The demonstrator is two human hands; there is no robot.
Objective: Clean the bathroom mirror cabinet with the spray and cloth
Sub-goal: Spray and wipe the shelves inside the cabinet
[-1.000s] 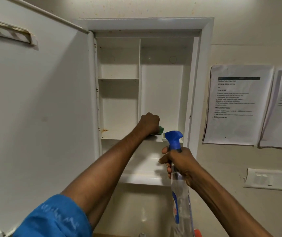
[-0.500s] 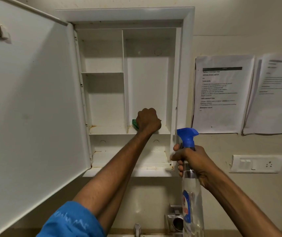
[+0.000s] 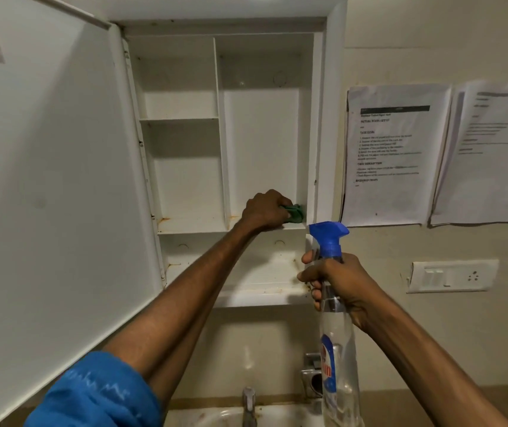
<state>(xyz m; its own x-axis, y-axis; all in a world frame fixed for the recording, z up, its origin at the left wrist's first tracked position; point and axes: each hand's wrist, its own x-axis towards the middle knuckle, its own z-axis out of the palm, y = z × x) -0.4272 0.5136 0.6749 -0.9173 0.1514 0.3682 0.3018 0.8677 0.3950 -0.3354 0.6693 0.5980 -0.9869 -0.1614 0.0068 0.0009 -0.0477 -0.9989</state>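
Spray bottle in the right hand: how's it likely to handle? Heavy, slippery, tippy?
The spray bottle looks clear and mostly empty, so probably light for its size. The right hand grips the narrow neck under the blue trigger head, a secure hold. The smooth plastic may be slippery if wet. Tall and slim, it would likely tip easily if set down.
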